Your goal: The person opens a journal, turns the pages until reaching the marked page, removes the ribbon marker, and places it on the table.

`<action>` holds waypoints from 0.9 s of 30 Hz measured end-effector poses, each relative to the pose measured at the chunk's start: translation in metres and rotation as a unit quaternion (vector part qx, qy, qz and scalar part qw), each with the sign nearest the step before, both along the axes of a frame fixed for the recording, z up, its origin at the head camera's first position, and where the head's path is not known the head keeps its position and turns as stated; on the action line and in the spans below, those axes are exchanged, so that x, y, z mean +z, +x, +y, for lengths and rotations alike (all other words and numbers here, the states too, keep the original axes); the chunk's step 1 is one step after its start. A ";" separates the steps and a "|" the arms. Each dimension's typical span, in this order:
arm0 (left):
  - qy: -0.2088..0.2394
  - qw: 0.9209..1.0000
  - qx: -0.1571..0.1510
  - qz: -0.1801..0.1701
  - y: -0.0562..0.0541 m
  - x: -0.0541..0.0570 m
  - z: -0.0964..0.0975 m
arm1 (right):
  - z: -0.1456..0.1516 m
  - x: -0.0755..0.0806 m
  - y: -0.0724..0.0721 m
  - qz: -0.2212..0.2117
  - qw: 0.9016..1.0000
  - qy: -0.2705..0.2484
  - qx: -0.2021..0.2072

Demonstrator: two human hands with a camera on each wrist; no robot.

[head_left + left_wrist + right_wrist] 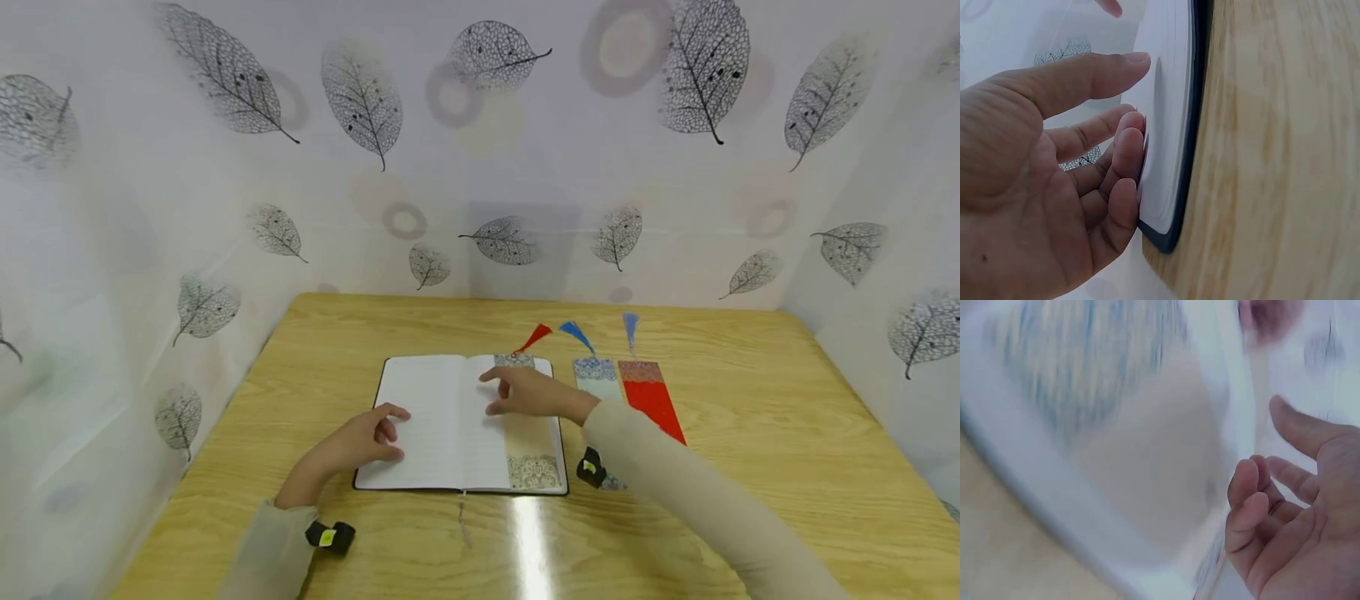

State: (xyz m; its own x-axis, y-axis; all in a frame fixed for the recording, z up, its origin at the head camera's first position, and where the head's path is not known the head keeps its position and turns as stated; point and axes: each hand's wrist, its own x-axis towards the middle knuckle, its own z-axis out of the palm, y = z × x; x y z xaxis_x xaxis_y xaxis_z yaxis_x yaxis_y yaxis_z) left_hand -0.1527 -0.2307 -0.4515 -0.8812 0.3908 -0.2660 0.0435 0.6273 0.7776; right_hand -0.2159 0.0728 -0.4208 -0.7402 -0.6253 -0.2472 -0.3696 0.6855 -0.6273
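Observation:
An open notebook (427,392) with white lined pages and a dark cover lies on the table. Along its right page lies a beige bookmark (534,472) with lace-patterned ends and a red tassel (536,335). My left hand (352,443) rests on the left page's outer edge; in the left wrist view its bent fingertips (1127,150) touch the paper, pinching nothing. Over the right page and the bookmark reaches my right hand (534,393), index finger extended, the others loosely bent. In the right wrist view that hand (1310,512) holds nothing; the bookmark (1147,462) is blurred.
Right of the notebook lie a pale blue bookmark (596,371) with a blue tassel and a red bookmark (651,398) with a light blue tassel; my right sleeve partly covers both. A ribbon (463,521) hangs from the notebook onto the wooden table (750,400). Leaf-patterned cloth surrounds it.

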 end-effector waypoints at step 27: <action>0.003 1.000 0.003 0.002 -0.002 -0.005 -0.002 | 0.054 -0.020 -0.042 0.005 0.994 0.061 -0.095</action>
